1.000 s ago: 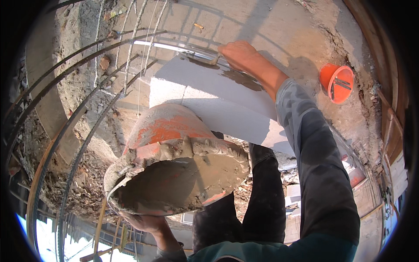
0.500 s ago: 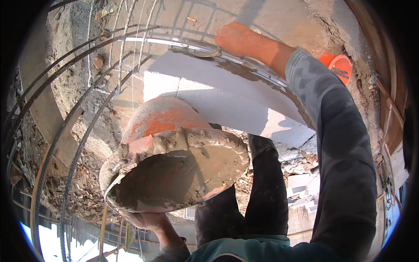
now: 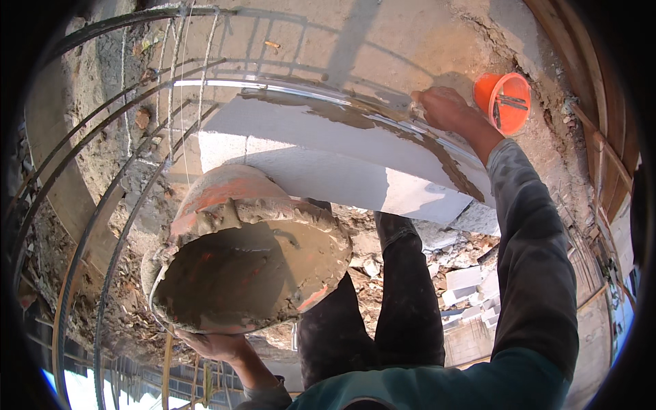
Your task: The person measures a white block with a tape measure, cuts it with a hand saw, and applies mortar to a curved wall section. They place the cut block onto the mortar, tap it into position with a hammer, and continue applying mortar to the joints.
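My left hand (image 3: 213, 345) grips the lower rim of a large orange, mortar-crusted bucket (image 3: 229, 184), fingers under its near side. The bucket tilts toward me, and wet grey-brown mortar (image 3: 253, 273) lies inside it. Out ahead to the right, my right hand (image 3: 444, 109) is closed just above the far edge of a white block wall (image 3: 301, 130). What it grips is too unclear to name. Wet mortar (image 3: 437, 154) is smeared in patches on the blocks' top, beside a long pale metal strip (image 3: 273, 87) running along the far edge.
A small orange bucket (image 3: 502, 102) with dark tools inside stands just right of my right hand. Curved steel bars (image 3: 123, 164) and a thin string (image 3: 183, 137) rise at the left. Rubble and broken white blocks (image 3: 471, 290) lie by my legs; wooden boards (image 3: 605, 102) stand far right.
My right hand has moved right along the wall, toward the small orange bucket. The large bucket and my left hand have shifted slightly left in view, still together.
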`<move>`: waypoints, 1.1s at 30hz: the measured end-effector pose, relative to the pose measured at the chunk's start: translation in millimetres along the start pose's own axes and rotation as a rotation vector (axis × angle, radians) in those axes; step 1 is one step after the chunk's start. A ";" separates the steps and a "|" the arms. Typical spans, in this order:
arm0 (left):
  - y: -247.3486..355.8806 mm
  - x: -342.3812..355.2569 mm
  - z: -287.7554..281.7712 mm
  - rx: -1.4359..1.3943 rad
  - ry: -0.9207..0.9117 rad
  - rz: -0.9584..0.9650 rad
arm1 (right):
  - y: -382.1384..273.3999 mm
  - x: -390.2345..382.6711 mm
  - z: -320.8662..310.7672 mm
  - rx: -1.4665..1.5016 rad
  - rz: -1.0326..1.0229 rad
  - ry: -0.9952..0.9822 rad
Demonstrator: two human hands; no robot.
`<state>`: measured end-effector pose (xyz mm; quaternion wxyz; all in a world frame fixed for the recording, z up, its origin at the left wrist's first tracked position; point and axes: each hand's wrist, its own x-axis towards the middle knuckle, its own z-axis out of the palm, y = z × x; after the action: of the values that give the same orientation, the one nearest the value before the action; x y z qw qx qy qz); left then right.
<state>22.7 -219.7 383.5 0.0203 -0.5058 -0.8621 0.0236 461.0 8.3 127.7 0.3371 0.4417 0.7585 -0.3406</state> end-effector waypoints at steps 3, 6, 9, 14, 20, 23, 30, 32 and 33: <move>2.8 7.6 -1.2 0.124 -0.008 0.192 | 0.2 32.9 28.2 0.004 -0.043 -0.019; -8.5 3.5 0.2 0.010 -0.001 0.065 | -30.1 69.3 23.2 0.119 -0.055 -0.085; 9.0 5.5 -1.4 -0.309 0.009 -0.166 | -72.4 86.8 -19.1 0.246 -0.065 -0.156; -5.2 -5.2 -6.0 -0.234 -0.018 -0.215 | -100.7 84.2 -56.1 0.249 -0.209 0.127; 1.4 -1.1 2.0 -0.030 -0.004 0.048 | -113.6 120.6 -36.9 0.141 -0.208 0.147; 12.0 -3.6 1.5 -0.395 0.040 -0.238 | -101.8 108.0 -29.0 0.238 -0.321 0.272; 8.2 -4.0 4.1 -0.515 0.009 -0.388 | -51.0 68.4 7.7 -0.152 -0.289 0.139; 14.3 -2.0 5.1 -0.633 0.065 -0.534 | -29.1 44.6 17.6 -0.176 -0.246 0.071; 17.6 -1.0 3.9 -0.689 0.078 -0.606 | -12.2 24.5 30.4 -0.136 -0.282 0.105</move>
<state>38.2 -212.0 378.5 -0.1105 -0.2084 -0.9273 -0.2906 447.0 -10.3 94.1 0.2753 0.3242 0.8508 -0.3087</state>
